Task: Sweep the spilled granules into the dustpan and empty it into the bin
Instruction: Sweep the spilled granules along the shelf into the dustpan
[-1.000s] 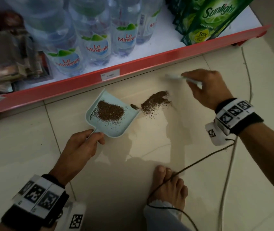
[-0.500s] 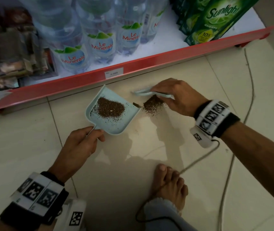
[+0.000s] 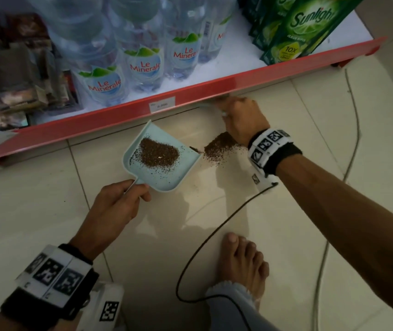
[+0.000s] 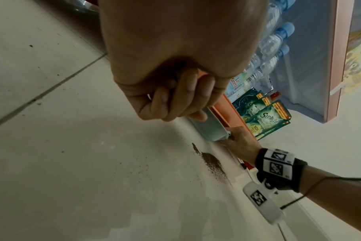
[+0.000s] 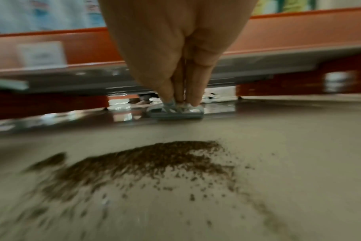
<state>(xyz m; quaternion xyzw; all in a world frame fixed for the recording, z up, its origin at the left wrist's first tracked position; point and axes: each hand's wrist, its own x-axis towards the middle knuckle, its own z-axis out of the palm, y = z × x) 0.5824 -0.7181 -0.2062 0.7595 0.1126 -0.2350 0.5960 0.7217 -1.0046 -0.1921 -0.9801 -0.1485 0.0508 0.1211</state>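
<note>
A pale blue dustpan [image 3: 167, 177] lies on the tiled floor with a heap of brown granules [image 3: 159, 152] in it. My left hand [image 3: 128, 194] grips its handle, fingers curled round it [image 4: 181, 97]. A second heap of granules [image 3: 219, 146] lies on the floor just right of the pan's open lip, with loose grains scattered around it [image 5: 155, 159]. My right hand [image 3: 238, 115] is beyond that heap, close under the red shelf edge. Its fingers pinch a small pale brush [image 5: 175, 112] that touches the floor. No bin is in view.
A low red-edged shelf [image 3: 190, 96] runs along the far side, carrying water bottles [image 3: 143, 65] and green detergent pouches [image 3: 298, 27]. A black cable [image 3: 214, 232] loops across the floor near a bare foot [image 3: 243, 261]. A pale cable [image 3: 322, 271] runs along the right.
My right hand swept the brush left onto the floor heap, then moved away from me to the shelf edge. The heap now lies closer to the pan's lip. The left hand has held the pan still.
</note>
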